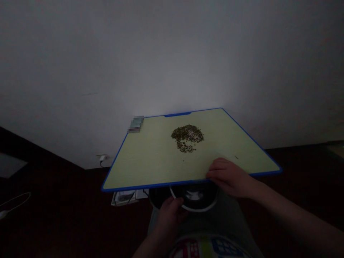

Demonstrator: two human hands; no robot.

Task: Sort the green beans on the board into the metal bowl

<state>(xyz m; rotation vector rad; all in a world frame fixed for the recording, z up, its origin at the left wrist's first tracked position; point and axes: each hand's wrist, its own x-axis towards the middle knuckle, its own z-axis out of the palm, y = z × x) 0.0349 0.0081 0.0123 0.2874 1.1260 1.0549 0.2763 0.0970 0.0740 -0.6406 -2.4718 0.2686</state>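
Note:
A pale yellow-green tabletop [150, 157] with a blue rim stands before me. Near its middle lies a loose pile of small greenish-brown grains or beans [185, 133], thinning toward me, with paler bits among them. My left hand [172, 209] is closed on the rim of a metal bowl [197, 206], held over my lap just under the table's near edge. The bowl's far part is hidden by the tabletop. My right hand [229, 175] rests at the near edge above the bowl, its fingers curled together; anything inside them is hidden.
A pale wall [172, 53] rises behind the table. A small blurred-out item [136, 124] sits at the far left corner. Below at left are a white box [125, 198] and a plug in a wall socket [102, 158]. One dark speck [236, 157] lies right of the pile.

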